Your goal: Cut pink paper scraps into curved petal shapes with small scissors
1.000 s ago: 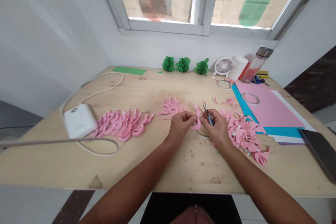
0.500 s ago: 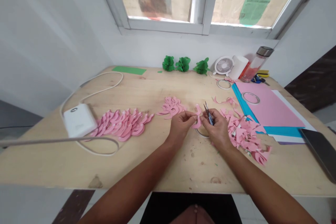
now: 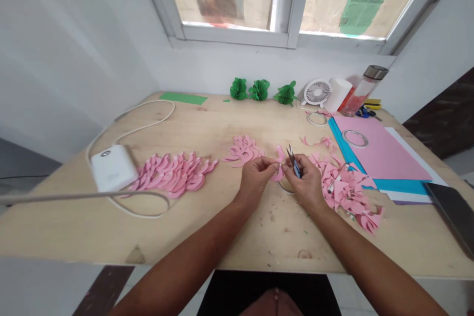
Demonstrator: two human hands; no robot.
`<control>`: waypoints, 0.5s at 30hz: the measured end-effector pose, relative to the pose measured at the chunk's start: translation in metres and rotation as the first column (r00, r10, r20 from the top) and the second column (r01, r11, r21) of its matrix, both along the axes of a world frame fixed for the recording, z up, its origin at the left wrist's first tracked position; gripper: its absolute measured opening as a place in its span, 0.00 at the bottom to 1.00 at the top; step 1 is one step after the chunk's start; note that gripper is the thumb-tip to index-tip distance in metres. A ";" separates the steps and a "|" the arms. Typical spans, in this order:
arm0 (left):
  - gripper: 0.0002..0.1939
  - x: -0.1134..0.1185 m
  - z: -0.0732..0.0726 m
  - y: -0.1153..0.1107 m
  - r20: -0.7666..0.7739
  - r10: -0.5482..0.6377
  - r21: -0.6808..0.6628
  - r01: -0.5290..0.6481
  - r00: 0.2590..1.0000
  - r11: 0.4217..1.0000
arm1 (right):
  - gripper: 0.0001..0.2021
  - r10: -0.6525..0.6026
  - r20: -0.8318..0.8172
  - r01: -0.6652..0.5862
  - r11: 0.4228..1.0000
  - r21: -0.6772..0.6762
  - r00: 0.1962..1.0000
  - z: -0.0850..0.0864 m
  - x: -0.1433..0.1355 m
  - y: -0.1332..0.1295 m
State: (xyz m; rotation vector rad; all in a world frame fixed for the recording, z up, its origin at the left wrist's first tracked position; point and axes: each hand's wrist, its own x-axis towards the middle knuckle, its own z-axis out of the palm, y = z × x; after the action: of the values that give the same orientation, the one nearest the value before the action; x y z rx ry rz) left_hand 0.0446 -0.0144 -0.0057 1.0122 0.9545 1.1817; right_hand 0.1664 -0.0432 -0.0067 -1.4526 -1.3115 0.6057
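Observation:
My left hand [image 3: 255,175] is closed, pinching the edge of a curved pink paper cutout [image 3: 280,152] between thumb and fingertips. A small white bit shows on the cutout near the fingertips. Scissors [image 3: 295,163] sit in my closed right hand [image 3: 306,177], blades pointing up and away. The right fingertips also meet the cutout's right side. Beneath the hands lies a tape ring [image 3: 284,188], partly covered. Left of my left hand is a small heap of pink cutouts [image 3: 242,150]. Pink paper scraps [image 3: 346,187] lie right of my right hand.
Overlapping rows of pink cutouts [image 3: 174,173] lie beside a white power bank [image 3: 113,168] with a cable. Green paper figures [image 3: 259,90], a small fan [image 3: 317,92] and a bottle [image 3: 365,91] stand along the wall. Coloured sheets [image 3: 392,158] and a phone [image 3: 450,212] are at right.
Both hands stay nearly in place, still gripping the pink cutout and the scissors. The whole view has shifted very slightly.

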 end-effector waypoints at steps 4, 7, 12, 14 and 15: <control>0.04 0.000 0.003 -0.001 0.001 0.010 0.001 -0.010 1.000 1.000 | 0.08 0.011 -0.008 -0.011 1.000 -0.001 1.000 -0.001 0.000 0.000; 0.03 0.000 0.006 -0.003 0.007 0.018 -0.002 -0.018 1.000 1.000 | 0.09 0.005 -0.019 -0.005 1.000 -0.005 1.000 -0.002 0.000 0.001; 0.02 0.000 0.006 -0.004 0.004 0.014 0.012 -0.014 1.000 1.000 | 0.09 0.011 -0.044 -0.012 1.000 -0.017 0.999 -0.001 -0.001 0.001; 0.02 0.000 0.007 -0.004 -0.005 0.019 0.023 -0.018 1.000 1.000 | 0.09 0.013 -0.053 -0.014 1.000 -0.020 0.999 0.000 -0.001 0.001; 0.02 0.001 0.007 -0.004 -0.011 0.023 0.028 -0.023 1.000 0.999 | 0.09 0.012 -0.057 -0.013 1.000 -0.021 0.998 0.000 -0.001 0.001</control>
State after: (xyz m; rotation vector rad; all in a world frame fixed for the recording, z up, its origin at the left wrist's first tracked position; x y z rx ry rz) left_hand 0.0451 -0.0181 0.0011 1.0336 0.9635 1.2127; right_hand 0.1651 -0.0422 -0.0065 -1.4353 -1.2740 0.6669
